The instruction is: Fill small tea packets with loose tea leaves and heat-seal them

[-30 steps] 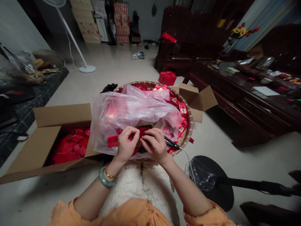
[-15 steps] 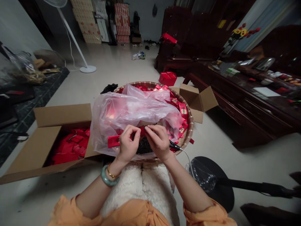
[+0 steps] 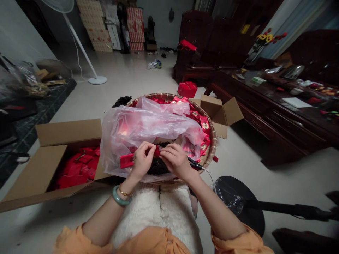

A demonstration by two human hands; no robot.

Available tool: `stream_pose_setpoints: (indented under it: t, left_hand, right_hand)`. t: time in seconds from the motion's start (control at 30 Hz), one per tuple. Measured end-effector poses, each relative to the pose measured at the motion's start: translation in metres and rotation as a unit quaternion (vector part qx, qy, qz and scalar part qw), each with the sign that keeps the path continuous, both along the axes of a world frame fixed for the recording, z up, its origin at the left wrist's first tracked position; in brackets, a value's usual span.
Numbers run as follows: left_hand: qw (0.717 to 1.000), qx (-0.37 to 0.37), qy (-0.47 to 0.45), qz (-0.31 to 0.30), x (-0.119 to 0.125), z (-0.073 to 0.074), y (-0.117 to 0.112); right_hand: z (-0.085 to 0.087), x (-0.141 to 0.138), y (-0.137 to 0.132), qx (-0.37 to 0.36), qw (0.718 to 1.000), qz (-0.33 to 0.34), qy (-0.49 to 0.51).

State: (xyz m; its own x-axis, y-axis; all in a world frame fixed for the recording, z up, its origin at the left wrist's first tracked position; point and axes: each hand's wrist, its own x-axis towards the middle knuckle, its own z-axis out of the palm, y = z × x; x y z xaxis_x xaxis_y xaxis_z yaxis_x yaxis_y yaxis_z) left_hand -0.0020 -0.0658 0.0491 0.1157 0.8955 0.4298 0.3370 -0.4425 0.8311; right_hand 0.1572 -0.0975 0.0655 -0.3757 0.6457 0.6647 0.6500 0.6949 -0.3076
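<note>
My left hand and my right hand pinch a small red packet between their fingers, above the rim of a bamboo basket. A red strip sticks out to the left of my left hand, probably part of that packet. Just below my fingers is a mound of dark loose tea leaves. A black tool tip on a thin white cable lies against the outer edge of my right hand. Whether that hand grips it is hidden.
The round bamboo basket holds several red packets under a clear plastic bag. To the left, an open cardboard box holds more. A small box stands behind the basket, and a dark wooden cabinet runs along the right.
My two hands have drawn closer around the red packet, with fingers pinching at its top. More of the dark tea mound shows beneath them.
</note>
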Motion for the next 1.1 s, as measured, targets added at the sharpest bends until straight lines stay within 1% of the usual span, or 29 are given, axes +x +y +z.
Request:
stream_pose_setpoints:
  t: [0.07, 0.17, 0.2, 0.27, 0.33, 0.4, 0.47, 0.53, 0.6, 0.7, 0.73, 0.83, 0.9, 0.93, 0.97, 1.03, 1.07, 1.1]
  left_hand:
    - [1.0, 0.005, 0.001, 0.003, 0.001, -0.001, -0.001]
    - [0.999, 0.046, 0.023, -0.01, 0.003, 0.002, -0.004]
    - [0.997, 0.064, 0.036, -0.018, 0.004, 0.003, -0.005]
    - [0.994, 0.083, 0.057, -0.034, 0.004, 0.005, -0.005]
    - [0.995, 0.066, 0.062, -0.048, 0.004, 0.006, -0.003]
    - [0.997, 0.027, 0.048, -0.061, 0.004, 0.005, -0.002]
    - [0.997, -0.006, 0.03, -0.066, 0.003, 0.002, -0.001]
    - [0.998, -0.016, 0.017, -0.058, 0.003, 0.0, -0.001]
    - [0.999, -0.007, 0.009, -0.051, 0.003, -0.003, -0.002]
    - [0.998, 0.018, 0.006, -0.056, 0.006, -0.003, -0.003]
    - [0.998, 0.025, 0.006, -0.062, 0.007, -0.001, -0.003]
    - [0.992, 0.051, 0.017, -0.113, 0.01, 0.006, -0.005]
    - [0.986, 0.082, 0.03, -0.139, 0.007, 0.011, -0.004]
    - [0.986, 0.096, 0.036, -0.13, 0.004, 0.012, -0.001]
    - [0.988, 0.103, 0.039, -0.104, -0.001, 0.011, 0.002]
    - [0.996, 0.077, 0.029, -0.019, -0.012, 0.004, 0.009]
    - [0.999, 0.041, 0.01, 0.01, -0.018, -0.001, 0.013]
    - [0.999, -0.006, -0.024, 0.021, -0.023, -0.007, 0.016]
  right_hand:
    - [0.001, -0.003, -0.003, -0.035, 0.999, -0.034, -0.013]
    - [0.0, -0.009, -0.007, -0.071, 0.991, -0.104, -0.036]
    - [-0.001, -0.011, -0.008, -0.066, 0.989, -0.123, -0.039]
    - [-0.004, -0.013, -0.008, -0.026, 0.989, -0.14, -0.029]
    - [-0.008, -0.013, -0.008, 0.023, 0.991, -0.128, -0.005]
    - [-0.012, -0.011, -0.008, 0.063, 0.992, -0.107, 0.011]
    - [-0.015, -0.009, -0.008, 0.09, 0.993, -0.079, 0.007]
    - [-0.015, -0.007, -0.008, 0.097, 0.994, -0.054, -0.003]
    - [-0.013, -0.007, -0.008, 0.061, 0.997, -0.054, -0.016]
    - [-0.009, -0.009, -0.008, -0.049, 0.994, -0.088, -0.05]
    - [-0.009, -0.009, -0.008, -0.09, 0.99, -0.088, -0.063]
    - [-0.014, -0.01, -0.003, -0.199, 0.977, -0.047, -0.063]
    - [-0.021, -0.007, 0.001, -0.243, 0.969, -0.038, -0.014]
    - [-0.025, -0.004, 0.003, -0.261, 0.964, -0.046, 0.028]
    - [-0.028, -0.001, 0.004, -0.277, 0.956, -0.057, 0.081]
    - [-0.032, 0.007, 0.006, -0.313, 0.925, -0.063, 0.205]
    - [-0.034, 0.011, 0.006, -0.331, 0.904, -0.056, 0.264]
    - [-0.034, 0.013, 0.005, -0.346, 0.883, -0.047, 0.314]
